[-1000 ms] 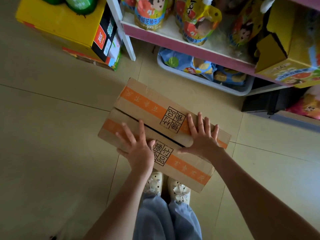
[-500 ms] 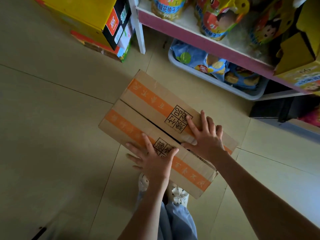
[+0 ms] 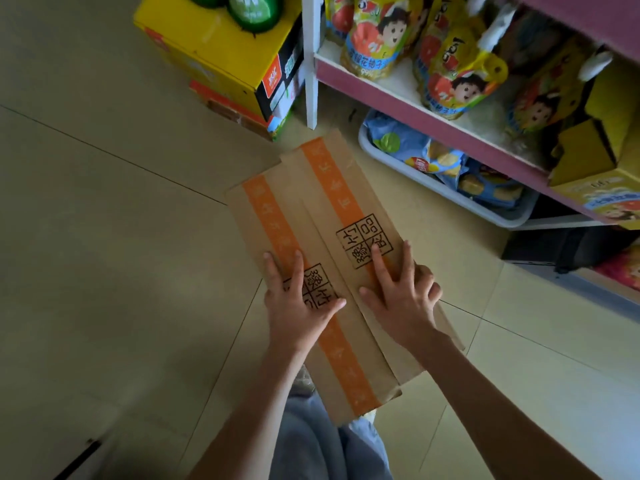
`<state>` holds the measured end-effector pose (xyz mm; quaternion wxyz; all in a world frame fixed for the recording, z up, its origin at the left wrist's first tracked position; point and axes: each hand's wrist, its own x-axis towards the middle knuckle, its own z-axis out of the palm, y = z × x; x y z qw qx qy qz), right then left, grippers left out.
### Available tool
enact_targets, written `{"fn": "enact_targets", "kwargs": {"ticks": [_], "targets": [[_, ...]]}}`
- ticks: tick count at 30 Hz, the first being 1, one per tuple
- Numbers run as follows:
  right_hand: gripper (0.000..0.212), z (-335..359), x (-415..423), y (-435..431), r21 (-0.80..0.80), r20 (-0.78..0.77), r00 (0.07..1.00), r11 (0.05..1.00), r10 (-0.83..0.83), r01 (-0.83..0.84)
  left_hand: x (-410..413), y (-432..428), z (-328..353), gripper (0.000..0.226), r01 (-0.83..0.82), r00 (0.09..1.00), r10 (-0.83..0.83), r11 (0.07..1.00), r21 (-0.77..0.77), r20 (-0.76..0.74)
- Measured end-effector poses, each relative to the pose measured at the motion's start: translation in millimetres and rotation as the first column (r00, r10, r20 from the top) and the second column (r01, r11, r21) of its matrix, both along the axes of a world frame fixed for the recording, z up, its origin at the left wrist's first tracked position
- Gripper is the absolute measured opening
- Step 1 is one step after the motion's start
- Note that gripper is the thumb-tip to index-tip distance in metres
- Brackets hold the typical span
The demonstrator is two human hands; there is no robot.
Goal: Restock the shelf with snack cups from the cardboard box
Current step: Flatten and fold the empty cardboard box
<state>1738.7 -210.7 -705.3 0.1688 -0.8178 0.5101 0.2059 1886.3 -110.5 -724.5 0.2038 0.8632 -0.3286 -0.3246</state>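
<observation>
The left part of the frame shows only the beige tiled floor (image 3: 104, 237). In the upper left-centre, a yellow carton (image 3: 221, 50) stands on the floor, with two green round objects (image 3: 252, 8) on top of it; I cannot tell what they are.

In the centre of the frame lies the cardboard box (image 3: 322, 202), closed, on the floor. Its two top flaps meet along a seam that runs from the upper middle toward the bottom of the frame. Each flap has an orange stripe and a black square stamp with characters.

The left hand (image 3: 298, 306) lies flat on the left flap, the fingers spread and stretched out, the thumb pointing toward the seam. It holds nothing; the palm only presses on the cardboard. Just beside it, the right hand (image 3: 401, 299) lies flat on the right flap in the same way, open, the fingers spread, one finger touching the stamp. It also grasps nothing. The two thumbs are near each other, one on each side of the seam.

In the upper right stands the shelf (image 3: 398, 98) with a pink edge, carrying yellow drink pouches (image 3: 377, 36) with a cartoon child. Under it, a white tray (image 3: 450, 195) holds blue snack bags. A yellow box (image 3: 602, 147) sits at the right edge of the shelf. No snack cups are visible.
</observation>
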Motion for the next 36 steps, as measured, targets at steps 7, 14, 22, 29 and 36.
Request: {"fn": "enact_targets", "kwargs": {"ticks": [7,14,22,29,36], "targets": [[0.069,119.0,55.4,0.1,0.051,0.026,1.0,0.999,-0.018,0.017,45.7,7.3,104.8,0.111,-0.025,0.998,0.025,1.0,0.004,0.06],[0.07,249.2,122.3,13.7,0.073,0.12,0.992,0.997,-0.037,0.029,114.8,14.6,259.5,0.11,-0.021,0.983,0.008,0.997,0.071,0.182],[0.07,361.9,205.3,21.2,0.132,0.208,0.978,0.991,0.001,-0.029,195.9,27.6,380.2,0.104,-0.104,0.983,0.091,0.992,0.074,0.156],[0.071,405.8,310.9,26.5,0.187,0.238,0.97,0.982,-0.044,-0.001,311.6,20.4,433.8,0.101,-0.05,0.977,0.017,0.987,0.152,0.212],[0.071,456.9,451.9,-10.0,0.107,0.247,0.961,0.989,-0.123,0.099,456.0,-23.0,487.0,0.097,0.019,0.972,-0.042,0.995,0.1,0.233]]}}
